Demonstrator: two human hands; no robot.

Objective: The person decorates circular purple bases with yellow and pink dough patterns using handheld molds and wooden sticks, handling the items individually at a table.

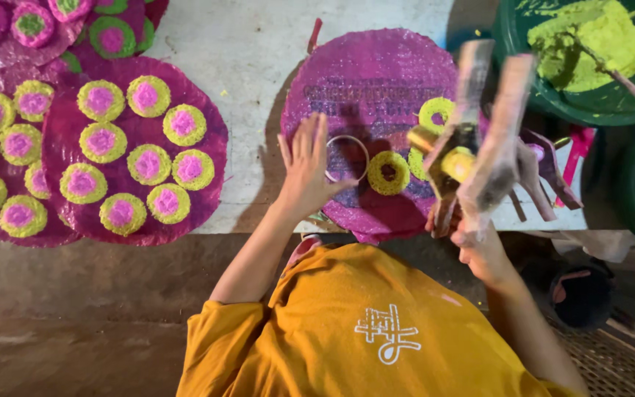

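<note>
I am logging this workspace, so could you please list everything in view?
round mats: several, magenta; one centre, others left
finished discs: many, yellow-green with pink centres, on the left mats
ring pieces: about three, yellow-green, on the centre mat
metal ring: one, on the centre mat
basin: one, dark green, holding yellow-green paste, top right
wooden press: one, blurred
shirt: one, orange
left hand: at the metal ring
right hand: holding the wooden press

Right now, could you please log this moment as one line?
left hand: on metal ring | right hand: grips wooden press | pink mat: yellow rings
</note>
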